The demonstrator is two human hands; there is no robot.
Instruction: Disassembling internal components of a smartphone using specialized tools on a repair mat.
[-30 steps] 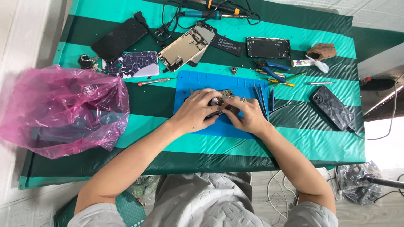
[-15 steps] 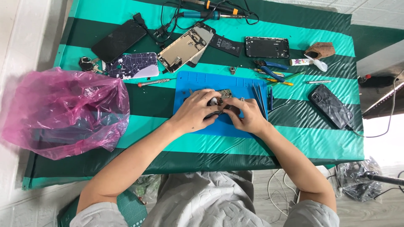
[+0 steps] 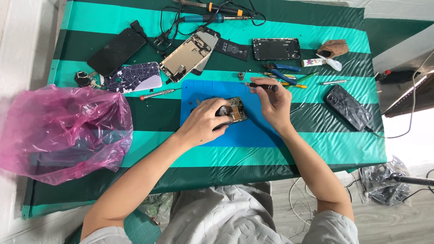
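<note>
A: What sat at the left of the frame?

B: A big pink bag lay on the surface. It reached close to the left edge, so a bump from an elbow could have pushed it off.

A: And in the middle?

B: The left hand was curled down on a small circuit board, which lay on the blue mat in the middle of the frame. The right hand was closed around a thin black screwdriver, just above the board.

A: What could have gone wrong?

B: I think the tip could have slipped and scratched the board. A tiny screw could have rolled off the mat and got lost on the stripes.

A: Was there room to move?

B: Not much up top. An open phone, a battery and blue pliers crowded there. The bottom of the mat was bare. At the right, a black phone lay near the edge with its cable hanging over; a tug might have dragged it down.
</note>
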